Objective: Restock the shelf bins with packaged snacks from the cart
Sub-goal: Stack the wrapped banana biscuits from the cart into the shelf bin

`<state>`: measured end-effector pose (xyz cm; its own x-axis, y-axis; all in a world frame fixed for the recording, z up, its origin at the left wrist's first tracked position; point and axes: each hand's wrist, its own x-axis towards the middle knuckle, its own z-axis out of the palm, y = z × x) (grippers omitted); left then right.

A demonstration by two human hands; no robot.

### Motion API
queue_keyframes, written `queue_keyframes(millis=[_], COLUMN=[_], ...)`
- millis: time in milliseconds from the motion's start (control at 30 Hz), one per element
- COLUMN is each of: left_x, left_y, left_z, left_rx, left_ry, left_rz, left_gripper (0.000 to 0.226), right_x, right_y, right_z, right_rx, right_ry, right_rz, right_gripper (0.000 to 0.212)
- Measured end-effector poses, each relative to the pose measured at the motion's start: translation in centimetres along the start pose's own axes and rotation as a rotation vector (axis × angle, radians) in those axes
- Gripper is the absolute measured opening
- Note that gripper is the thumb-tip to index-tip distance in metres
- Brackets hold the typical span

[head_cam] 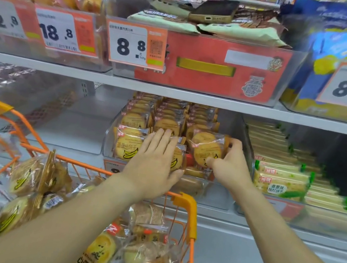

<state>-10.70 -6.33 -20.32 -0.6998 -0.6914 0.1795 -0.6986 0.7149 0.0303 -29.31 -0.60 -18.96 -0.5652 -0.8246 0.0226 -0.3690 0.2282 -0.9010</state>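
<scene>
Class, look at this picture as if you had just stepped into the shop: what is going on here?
A person is restocking a clear shelf bin with banana biscuit packets. The left hand lies flat, fingers straight, on the packets at the bin's front. The right hand has its grip on one banana biscuit packet, holding it at the right side of the bin. Below the arms, an orange cart is loaded with more packets. A phone lies on the packets in the upper shelf's bin.

Four large price tags (136, 44) on the upper shelf — one phone (215, 11), one orange cart (188, 203).
</scene>
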Motion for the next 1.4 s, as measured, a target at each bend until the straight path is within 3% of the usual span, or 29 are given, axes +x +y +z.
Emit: queue_keyframes(millis=[167,267,467,633,733,900,1033,1100,1233,1333,1400], left_x=[-0.7,-0.8,-0.8,-0.9,-0.7,-0.7,-1.8,-2.7,-6.5,-10.3,-12.3], left_y=[-0.3,-0.4,-0.3,-0.1,-0.4,-0.3,0.0,-0.1,-1.3,-3.3,-5.2], left_z=[0.7,0.6,0.4,0.8,1.0,-0.1,-1.9,-3.1,-6.3,-7.7,-7.5], left_rx=[0.043,0.046,0.023,-0.06,-0.07,-0.146,-0.315,-0.359,-0.448,-0.462,-0.32], left_ry=[0.048,0.028,0.025,0.15,0.079,0.087,0.244,0.36,0.551,0.475,0.419], left_rz=[-0.001,-0.002,-0.013,0.055,0.083,0.114,0.091,0.07,0.018,-0.1,-0.224], left_gripper=[0.084,0.083,0.083,0.086,0.086,0.087,0.061,0.042,0.028,0.029,0.02], right_x=[-1.0,-1.5,-1.7,-1.3,-1.3,-1.7,-2.9,-3.8,-6.8,-8.4,-9.1], right_y=[-0.5,-1.2,-1.2,-0.2,-0.4,-0.8,-2.2,-3.4,-5.2,-5.7,-5.8], right_z=[2.6,3.5,3.2,3.3,3.1,2.6,2.4,2.4,3.8,5.0,5.6], right_rx=[0.103,0.028,-0.116,-0.228,-0.206,-0.126,0.038,0.165,0.224,0.201,0.129], right_ry=[0.021,0.026,0.141,0.047,0.056,0.261,0.429,0.294,-0.022,-0.23,-0.383], right_rz=[-0.058,-0.127,-0.206,-0.235,-0.196,-0.222,-0.426,-0.437,-0.472,-0.475,-0.485], right_gripper=[0.073,0.078,0.067,0.054,0.055,0.055,0.022,0.003,0.009,0.01,0.008])
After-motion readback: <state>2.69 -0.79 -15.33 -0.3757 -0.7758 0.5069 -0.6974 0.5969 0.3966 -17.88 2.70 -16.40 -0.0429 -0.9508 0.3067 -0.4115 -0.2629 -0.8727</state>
